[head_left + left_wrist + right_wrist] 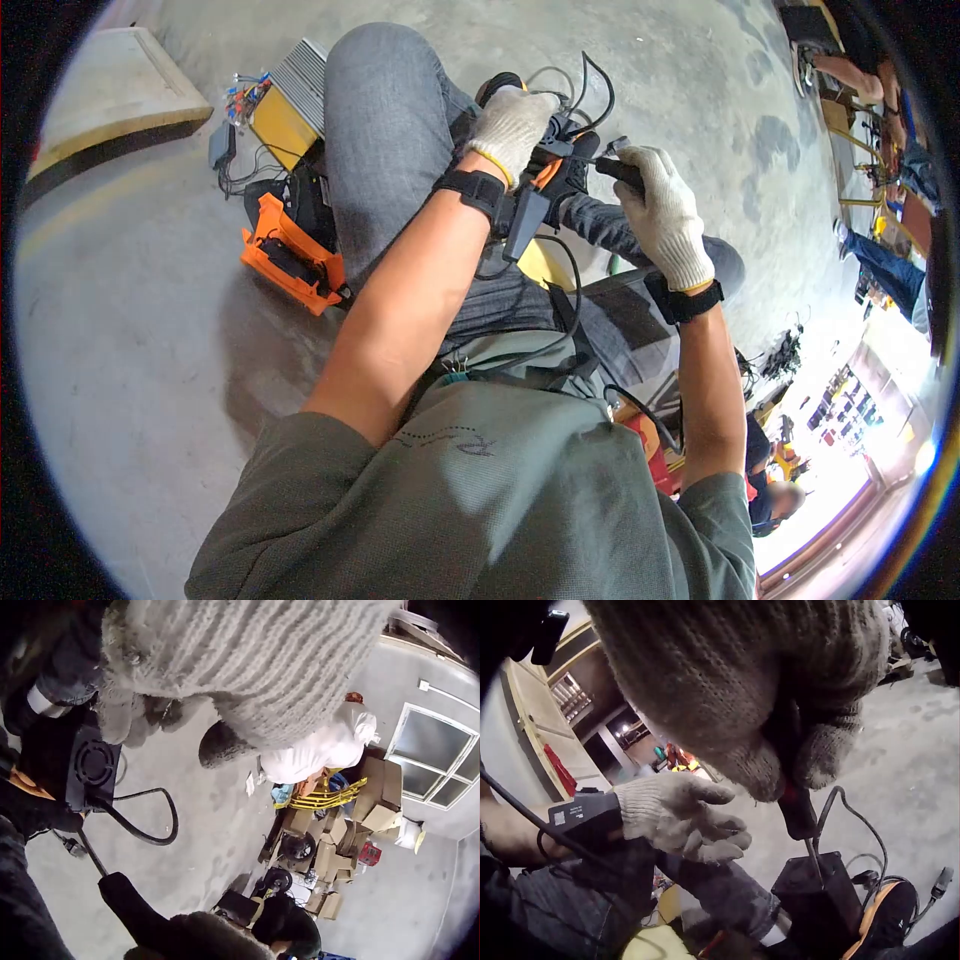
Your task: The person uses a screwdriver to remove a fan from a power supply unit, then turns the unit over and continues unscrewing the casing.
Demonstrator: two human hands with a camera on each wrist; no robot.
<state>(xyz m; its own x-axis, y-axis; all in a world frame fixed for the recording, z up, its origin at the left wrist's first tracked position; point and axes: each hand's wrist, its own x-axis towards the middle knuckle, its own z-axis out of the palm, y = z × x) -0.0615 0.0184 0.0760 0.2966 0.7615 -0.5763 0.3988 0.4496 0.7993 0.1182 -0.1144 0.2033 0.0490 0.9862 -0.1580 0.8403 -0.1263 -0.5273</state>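
A black box with a round fan grille (96,766) sits by the person's shoes, a cable looping out of its end. My gloved right hand (662,210) grips the black handle of a screwdriver (799,815). In the right wrist view, its metal shaft points down to the top face of the box (817,896), the tip right at the surface. My gloved left hand (682,819) is held beside the box, fingers spread and loosely bent, with nothing in the palm. From the head view, that left hand (512,130) partly covers the box.
An orange plastic frame (290,258) lies left of the knee, near a silver and yellow box (288,120) with wires. A shoe with an orange sole (883,919) is beside the black box. A cable plug (941,883) lies on the concrete floor. Other people are at the right.
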